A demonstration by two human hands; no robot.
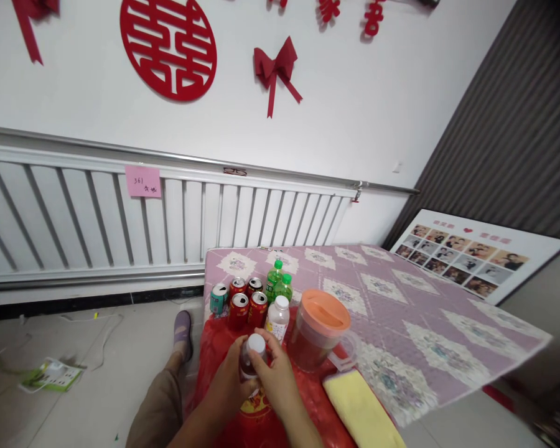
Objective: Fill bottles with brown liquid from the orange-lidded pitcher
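Between my two hands stands a clear bottle with a white cap, its lower part mostly hidden by my fingers. My left hand wraps round its left side. From the right, my right hand closes on the same bottle, thumb near its top. Just behind it is another white-capped bottle with a printed label. A clear pitcher with an orange lid holds brownish liquid to the right. Several red cans and a teal can are behind my left hand.
Two green-capped bottles stand behind the cans. A folded yellow cloth lies at the front right, on red plastic covering. Beyond are the patterned tablecloth, a white radiator and a leaning photo board. Cords and a power strip lie on the floor.
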